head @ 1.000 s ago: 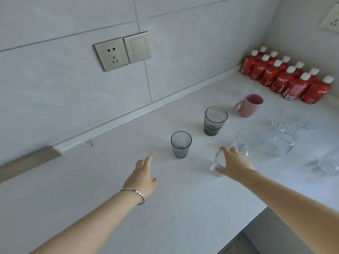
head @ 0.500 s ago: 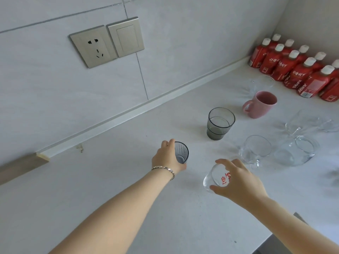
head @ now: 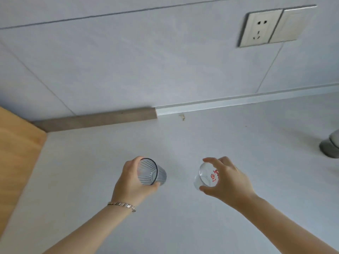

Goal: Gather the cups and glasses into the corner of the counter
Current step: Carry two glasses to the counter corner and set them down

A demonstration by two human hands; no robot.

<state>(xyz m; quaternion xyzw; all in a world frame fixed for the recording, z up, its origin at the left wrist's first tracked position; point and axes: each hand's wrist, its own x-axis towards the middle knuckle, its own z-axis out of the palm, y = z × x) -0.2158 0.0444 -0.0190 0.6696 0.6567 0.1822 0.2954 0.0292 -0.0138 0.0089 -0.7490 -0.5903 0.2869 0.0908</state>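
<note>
My left hand (head: 131,182) grips a small ribbed grey glass (head: 151,172), tilted with its mouth toward me, above the white counter (head: 183,217). My right hand (head: 227,180) holds a clear glass with red print (head: 207,176), also tilted, about level with the other. Both glasses hang over the middle of the counter. The counter's far left corner (head: 49,132) lies where the wall strip meets a wooden panel. A dark grey glass (head: 330,145) shows only partly at the right edge.
A wooden side panel (head: 18,153) borders the counter on the left. A brown and white trim strip (head: 128,116) runs along the tiled wall. A socket and switch plate (head: 271,26) sit high on the wall at right.
Both hands have lifted their glasses and carried them leftward. The view has swung left, so the pink mug, clear cups and red bottles are out of sight.
</note>
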